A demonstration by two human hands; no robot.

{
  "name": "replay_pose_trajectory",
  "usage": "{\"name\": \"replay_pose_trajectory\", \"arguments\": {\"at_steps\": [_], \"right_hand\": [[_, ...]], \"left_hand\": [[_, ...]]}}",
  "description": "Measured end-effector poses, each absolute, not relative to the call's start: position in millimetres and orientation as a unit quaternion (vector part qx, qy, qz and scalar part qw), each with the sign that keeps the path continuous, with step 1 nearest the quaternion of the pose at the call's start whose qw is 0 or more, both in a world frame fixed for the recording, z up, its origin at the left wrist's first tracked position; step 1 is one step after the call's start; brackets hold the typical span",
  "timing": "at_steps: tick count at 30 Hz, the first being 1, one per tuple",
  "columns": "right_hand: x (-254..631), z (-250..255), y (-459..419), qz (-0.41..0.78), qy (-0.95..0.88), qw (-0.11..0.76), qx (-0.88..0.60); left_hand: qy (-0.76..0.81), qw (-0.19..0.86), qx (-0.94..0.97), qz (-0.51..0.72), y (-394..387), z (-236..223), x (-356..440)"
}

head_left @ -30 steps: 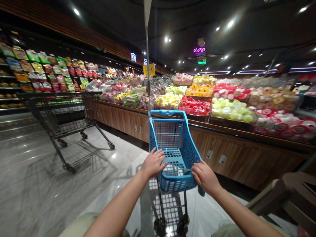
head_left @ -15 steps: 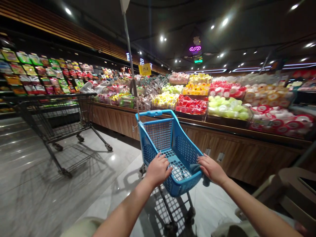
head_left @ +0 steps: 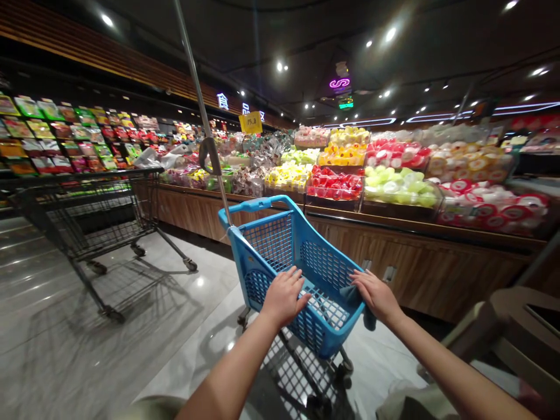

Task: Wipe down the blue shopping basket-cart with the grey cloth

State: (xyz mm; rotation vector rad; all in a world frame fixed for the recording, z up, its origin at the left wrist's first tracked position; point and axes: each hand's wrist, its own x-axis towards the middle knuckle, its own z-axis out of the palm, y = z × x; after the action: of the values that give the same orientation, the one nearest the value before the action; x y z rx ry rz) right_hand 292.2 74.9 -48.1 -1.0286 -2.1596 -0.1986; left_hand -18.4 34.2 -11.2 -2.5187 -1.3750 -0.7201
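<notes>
A small blue plastic shopping cart [head_left: 306,242] stands before me, its slatted basket tapering to a low front. My left hand [head_left: 284,294] grips the near-left rim, fingers over the edge and thumb toward the inside. On the opposite rim, my right hand [head_left: 373,293] holds on with its fingers bent over the edge. Under that hand, a dark grey-blue piece [head_left: 350,293], perhaps cloth, lies over the rim and shows again outside it. A tall metal pole [head_left: 196,81] rises from the cart's handle corner, leaning left. Inside the basket I see only the grid floor.
A black wire cart [head_left: 100,216] stands on the shiny floor at left. Beyond, a wood-fronted counter [head_left: 341,236] bears bins of wrapped sweets and jelly cups [head_left: 398,186]. Packets hang on a wall rack [head_left: 52,134]. A brown rounded object [head_left: 525,315] sits close at right.
The blue cart has turned slightly, its handle end and pole swinging left, while its low end shifted a little right. Both hands stay on the rims.
</notes>
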Motion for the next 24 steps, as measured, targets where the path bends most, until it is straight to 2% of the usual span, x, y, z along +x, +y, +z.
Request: {"name": "replay_pose_trajectory", "arguments": {"at_steps": [4,10,17,24], "right_hand": [[256,-46,34,-0.065,-0.859,0.352,-0.366],[219,-44,-7,-0.088,-0.897,0.289,-0.322],[257,-44,29,-0.099,-0.896,0.264,-0.343],[290,-43,60,-0.094,-0.862,0.301,-0.396]], "left_hand": [[-0.491,0.088,-0.820,-0.281,36,-13,-12],[-0.506,0.089,-0.810,-0.283,38,-12,-20],[-0.525,0.069,-0.808,-0.258,37,-8,-19],[-0.526,0.077,-0.800,-0.277,37,-11,-13]]}}
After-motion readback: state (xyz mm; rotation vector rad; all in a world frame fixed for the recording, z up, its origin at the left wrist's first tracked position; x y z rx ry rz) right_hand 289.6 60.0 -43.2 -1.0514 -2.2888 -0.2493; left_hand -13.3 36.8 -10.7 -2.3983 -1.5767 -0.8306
